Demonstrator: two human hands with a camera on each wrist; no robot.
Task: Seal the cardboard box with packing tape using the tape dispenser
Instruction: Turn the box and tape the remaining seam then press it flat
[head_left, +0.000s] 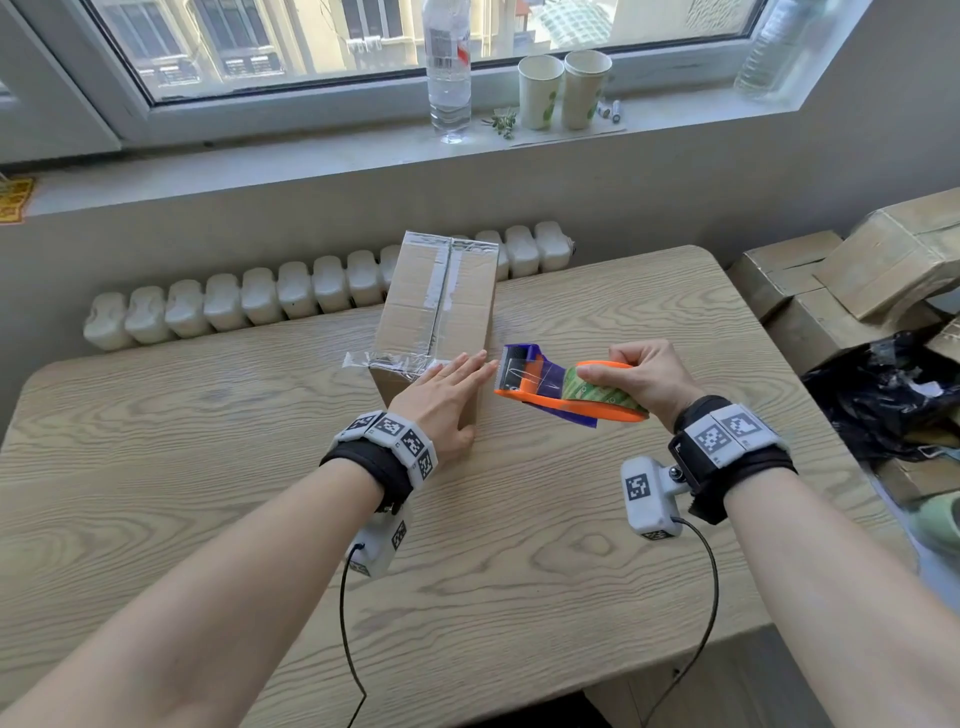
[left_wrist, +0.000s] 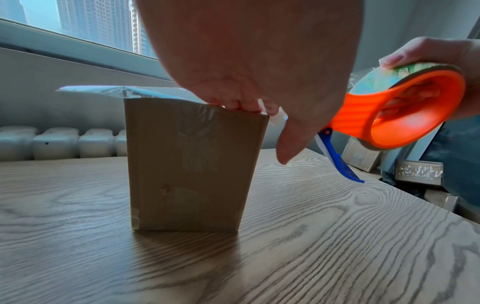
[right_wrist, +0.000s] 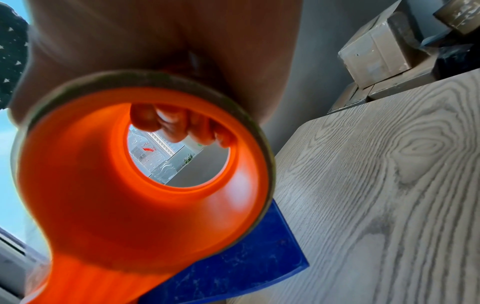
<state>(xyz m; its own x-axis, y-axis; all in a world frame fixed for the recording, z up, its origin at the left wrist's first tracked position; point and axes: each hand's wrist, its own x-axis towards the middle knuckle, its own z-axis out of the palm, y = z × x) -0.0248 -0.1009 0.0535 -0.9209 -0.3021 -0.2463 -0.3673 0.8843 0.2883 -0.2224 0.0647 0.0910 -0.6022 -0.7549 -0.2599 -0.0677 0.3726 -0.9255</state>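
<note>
A brown cardboard box (head_left: 441, 301) (left_wrist: 189, 164) stands on the wooden table (head_left: 208, 467), with clear tape running along its top seam. A loose strip of tape (head_left: 384, 359) sticks out past the near top edge to the left. My left hand (head_left: 447, 395) (left_wrist: 246, 61) lies flat on the box's near right corner, fingers straight. My right hand (head_left: 639, 382) grips the orange and blue tape dispenser (head_left: 561, 387) (left_wrist: 405, 111) (right_wrist: 135, 185) just right of the box, fingers curled through its ring. The blade end points at my left fingertips.
A white radiator (head_left: 260, 301) runs behind the table. On the windowsill stand a clear bottle (head_left: 447, 67) and two paper cups (head_left: 563, 91). Stacked cardboard boxes (head_left: 852, 275) and a black bag (head_left: 883, 395) crowd the table's right side.
</note>
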